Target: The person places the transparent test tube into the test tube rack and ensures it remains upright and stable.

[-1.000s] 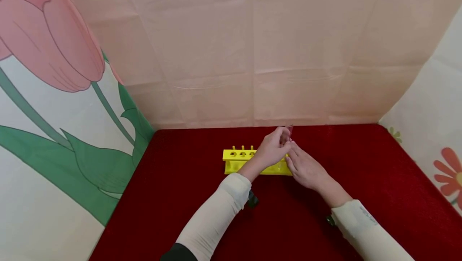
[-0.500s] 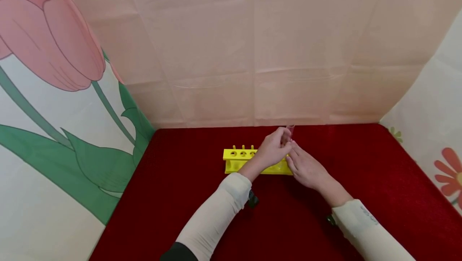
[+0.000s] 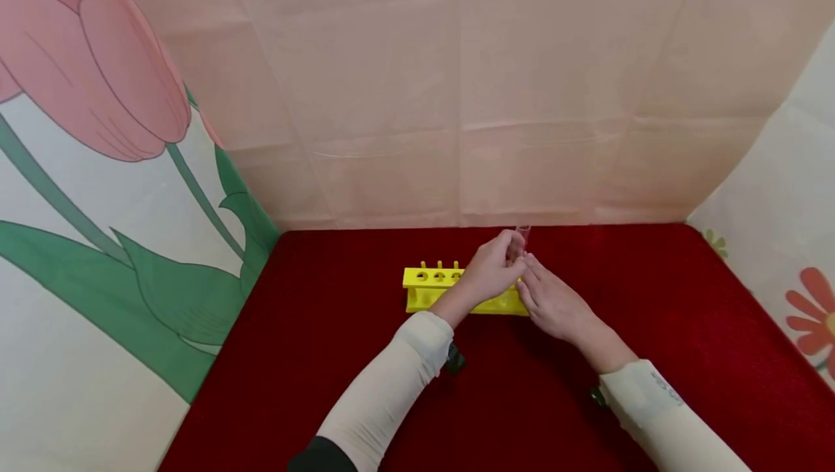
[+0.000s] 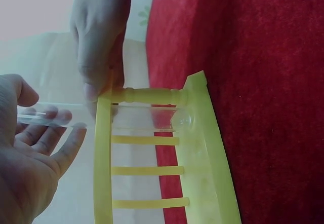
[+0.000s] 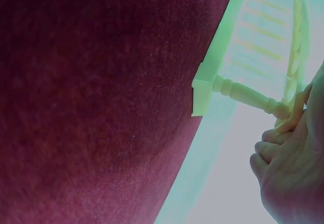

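Note:
A yellow test tube rack (image 3: 417, 280) stands on the red cloth, with round holes along its top bar. In its end hole sits a clear test tube (image 4: 152, 118), whose rounded bottom rests at the base in the left wrist view. My left hand (image 3: 491, 267) reaches across the rack, its thumb and fingers curled round the upper part of the tube. The tube's mouth rises above those fingers in the head view. My right hand (image 3: 556, 303) grips the rack's right end at the top bar, fingers bent over the corner near the turned post (image 5: 248, 95).
The red cloth (image 3: 293, 385) covers the table around the rack. A pale pink curtain (image 3: 365, 95) hangs behind its far edge. To the left is a panel with a large tulip (image 3: 98, 59), and to the right one with a red flower (image 3: 809, 305).
Both hands keep their places on the tube and the rack. Only a very slight shift of the head view shows.

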Demonstrator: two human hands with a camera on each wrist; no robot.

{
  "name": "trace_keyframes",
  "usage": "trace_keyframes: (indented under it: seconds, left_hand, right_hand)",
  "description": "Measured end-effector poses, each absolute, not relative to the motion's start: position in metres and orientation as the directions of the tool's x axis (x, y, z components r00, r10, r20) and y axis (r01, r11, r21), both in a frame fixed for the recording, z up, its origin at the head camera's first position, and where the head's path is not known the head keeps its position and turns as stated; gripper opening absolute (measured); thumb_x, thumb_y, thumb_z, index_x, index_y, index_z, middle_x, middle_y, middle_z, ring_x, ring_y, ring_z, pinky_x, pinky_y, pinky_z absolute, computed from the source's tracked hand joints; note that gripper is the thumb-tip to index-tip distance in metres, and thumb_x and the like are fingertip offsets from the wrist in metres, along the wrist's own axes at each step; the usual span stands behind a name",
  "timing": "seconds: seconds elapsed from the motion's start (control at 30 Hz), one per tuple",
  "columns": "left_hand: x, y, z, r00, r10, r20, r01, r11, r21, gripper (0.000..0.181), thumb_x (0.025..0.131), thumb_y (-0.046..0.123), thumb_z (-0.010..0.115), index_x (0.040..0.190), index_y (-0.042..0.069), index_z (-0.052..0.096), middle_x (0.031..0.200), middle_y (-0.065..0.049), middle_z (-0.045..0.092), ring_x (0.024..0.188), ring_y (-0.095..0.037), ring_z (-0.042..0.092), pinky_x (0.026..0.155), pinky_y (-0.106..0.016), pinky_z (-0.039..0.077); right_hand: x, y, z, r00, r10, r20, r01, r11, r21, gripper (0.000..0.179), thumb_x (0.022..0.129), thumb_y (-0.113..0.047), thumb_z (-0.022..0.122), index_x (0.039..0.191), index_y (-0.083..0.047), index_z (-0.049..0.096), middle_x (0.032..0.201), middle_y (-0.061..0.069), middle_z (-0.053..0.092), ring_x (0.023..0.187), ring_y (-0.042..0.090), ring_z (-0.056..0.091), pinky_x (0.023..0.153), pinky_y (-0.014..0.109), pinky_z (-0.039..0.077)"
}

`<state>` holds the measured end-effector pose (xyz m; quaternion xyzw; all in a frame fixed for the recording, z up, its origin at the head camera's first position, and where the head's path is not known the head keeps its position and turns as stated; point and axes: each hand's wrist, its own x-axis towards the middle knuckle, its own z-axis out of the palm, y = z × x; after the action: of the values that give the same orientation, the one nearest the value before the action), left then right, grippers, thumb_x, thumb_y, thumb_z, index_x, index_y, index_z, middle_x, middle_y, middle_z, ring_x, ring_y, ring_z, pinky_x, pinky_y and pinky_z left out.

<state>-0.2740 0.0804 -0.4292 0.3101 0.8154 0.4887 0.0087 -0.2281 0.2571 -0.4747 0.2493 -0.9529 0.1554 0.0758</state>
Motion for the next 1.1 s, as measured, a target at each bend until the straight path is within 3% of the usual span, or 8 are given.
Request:
trace_keyframes:
  seconds: [0.47, 1.1]
  left_hand:
    - [-0.2717, 0.0798, -0.43, -0.805, 0.517, 0.29, 0.505, 0.343, 0.792, 0.03, 0.098, 0.014, 0.06, 0.127, 0.009, 0.055, 0.107, 0.006, 0.061, 0.092, -0.008, 0.056, 0.08, -0.017, 0.05]
    - [-0.2711, 0.0779, -0.4353, -0.806, 0.522, 0.281, 0.508, 0.366, 0.779, 0.022, 0.098, 0.017, 0.061, 0.119, 0.017, 0.054, 0.108, 0.006, 0.06, 0.092, -0.01, 0.055, 0.08, -0.016, 0.049]
  right_hand:
    - [-0.2284, 0.2566, -0.4742, -0.889, -0.421, 0.182, -0.457, 0.848, -0.269, 0.055, 0.108, -0.021, 0.042, 0.154, 0.007, 0.03, 0.162, 0.028, 0.025, 0.15, 0.045, 0.022, 0.118, 0.06, 0.025]
    - [-0.2274, 0.2571, -0.4743, -0.894, -0.415, 0.17, -0.447, 0.847, -0.288, 0.056, 0.11, -0.025, 0.038, 0.153, 0.009, 0.029, 0.162, 0.028, 0.024, 0.15, 0.045, 0.021, 0.118, 0.059, 0.024]
